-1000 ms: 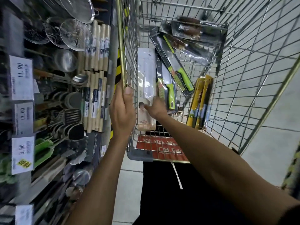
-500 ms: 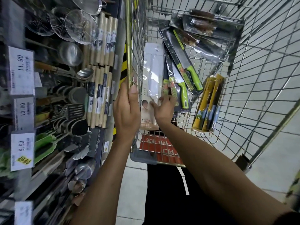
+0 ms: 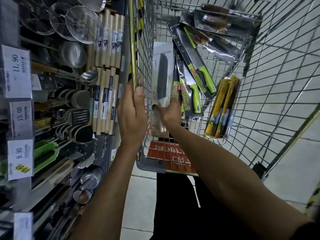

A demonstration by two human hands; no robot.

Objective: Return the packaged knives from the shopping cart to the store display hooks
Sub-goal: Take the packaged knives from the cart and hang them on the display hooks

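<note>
Cart rail (image 3: 132, 40) inside left hand (image 3: 132, 116) fingers: smooth, shiny brass-toned metal. Knife pack (image 3: 162, 66) under right hand (image 3: 168, 112) fingers: glossy clear plastic, white card. Beyond fingertips: green knife handles (image 3: 196, 99) glossy plastic.

My left hand (image 3: 132, 112) sits at centre frame, fingers wrapped round the cart rail (image 3: 132, 49), thumb pointing up alongside it. Its bare forearm runs down toward the bottom edge, left of centre. My right hand (image 3: 169, 113) is just to the right of it, back toward the camera, fingers curled on the lower end of the white knife package (image 3: 161, 70). That forearm comes in diagonally from the lower right corner.
</note>
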